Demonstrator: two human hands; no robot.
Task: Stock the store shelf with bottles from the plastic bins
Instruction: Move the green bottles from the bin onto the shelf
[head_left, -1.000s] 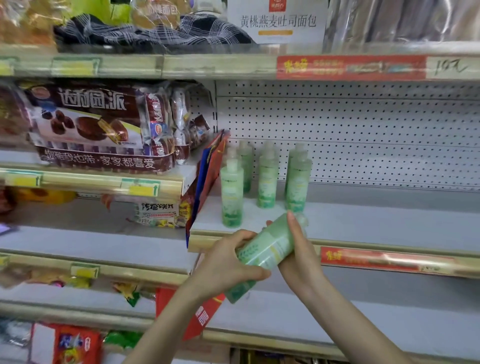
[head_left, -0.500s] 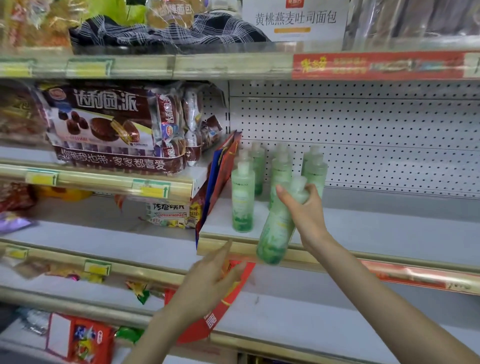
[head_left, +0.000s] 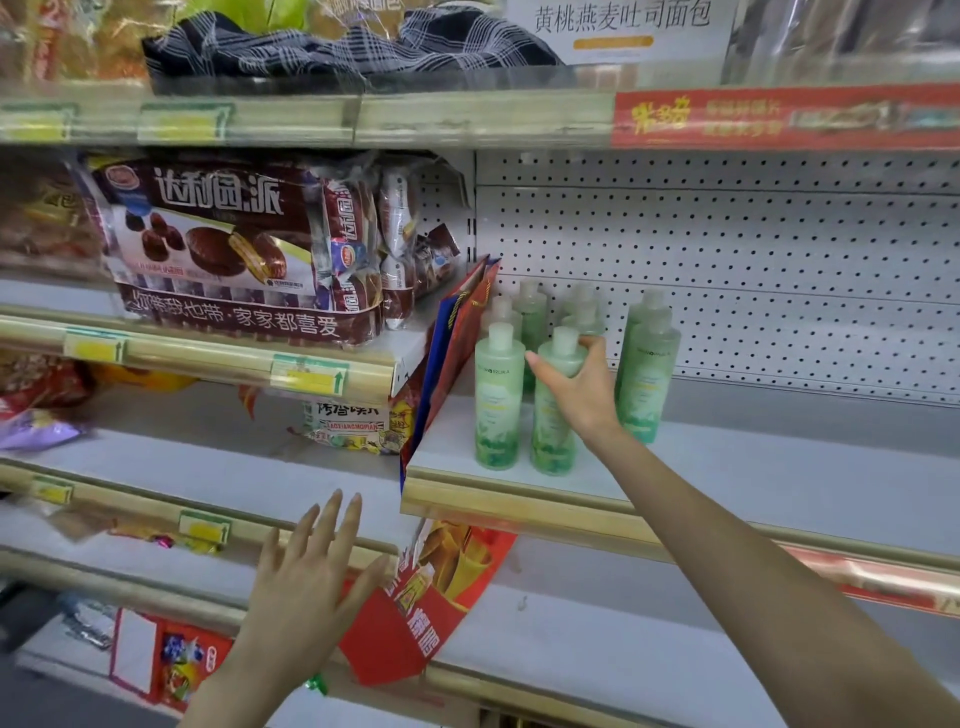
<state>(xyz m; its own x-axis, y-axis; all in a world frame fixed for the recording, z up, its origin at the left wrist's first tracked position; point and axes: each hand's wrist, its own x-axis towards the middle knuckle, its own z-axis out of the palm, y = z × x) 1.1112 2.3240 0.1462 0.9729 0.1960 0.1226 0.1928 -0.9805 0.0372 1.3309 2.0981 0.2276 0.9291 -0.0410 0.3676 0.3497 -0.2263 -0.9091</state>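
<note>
1. The rear bottles (head_left: 535, 312) are hiding partly behind the front ones, beyond the right hand (head_left: 576, 395).
2. That hand is gripping a bottle (head_left: 550, 447) standing on the shelf (head_left: 519, 493).
3. The left hand (head_left: 306, 587) is hovering spread and empty, below-left of a red bag (head_left: 457, 353).

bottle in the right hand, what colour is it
Pale green bottle, lighter cap, held by the right hand; head view shows it best.

- Rear pale green plastic bottles (head_left: 532, 306), back of the white shelf (head_left: 779, 467): only caps and shoulders show, count unclear.
- Front pale green plastic bottle (head_left: 553, 431): upper label hidden by right hand (head_left: 582, 384).
- Yellow price tags (head_left: 306, 374) on gold shelf rail (head_left: 208, 358): print blurred.
- Left forearm (head_left: 234, 691), right forearm (head_left: 779, 597): cut off at bottom edge.
- White paper sign (head_left: 621, 26): top cropped.
</note>
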